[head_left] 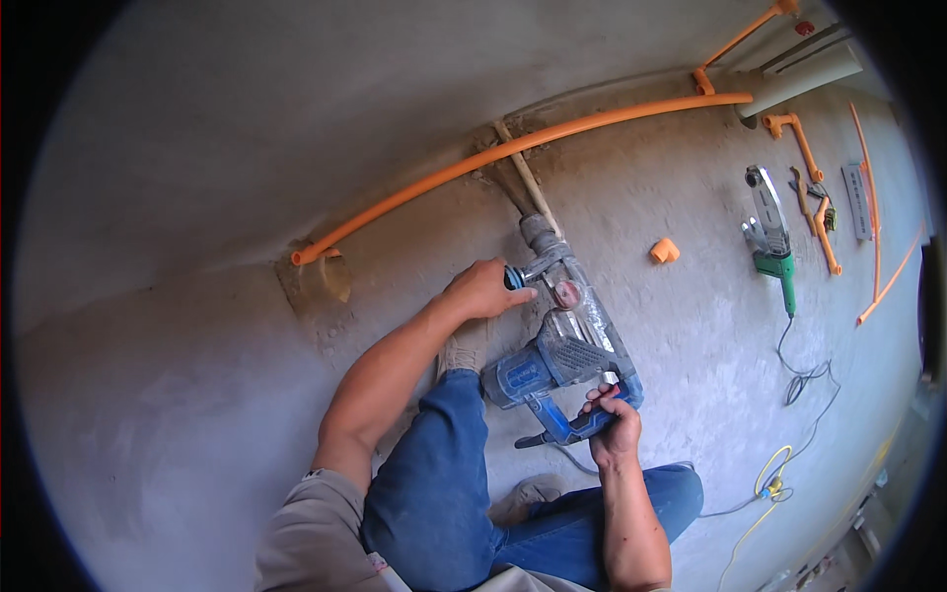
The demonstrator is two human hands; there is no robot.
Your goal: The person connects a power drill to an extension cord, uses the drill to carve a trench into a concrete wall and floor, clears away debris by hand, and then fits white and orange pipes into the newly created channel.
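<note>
A dusty blue and grey rotary hammer drill (582, 335) lies across the middle of the view, its front pointing up toward the wall base. My left hand (483, 289) is closed round its side handle near the front end. At the back, my right hand (614, 426) grips the blue rear handle, fingers near the trigger. The bit end reaches a broken patch (508, 183) at the foot of the wall, just below a long orange pipe (434, 180). A thin pale pipe (528, 176) passes under that orange pipe beside the bit.
An orange elbow fitting (665, 251) sits on the floor to the right. Beyond it lie a green-handled pipe welder (775, 259) with its cord (811, 375), more orange pipe pieces (811, 158) and a grey box (858, 202). A thick white pipe (804, 84) stands at the upper right.
</note>
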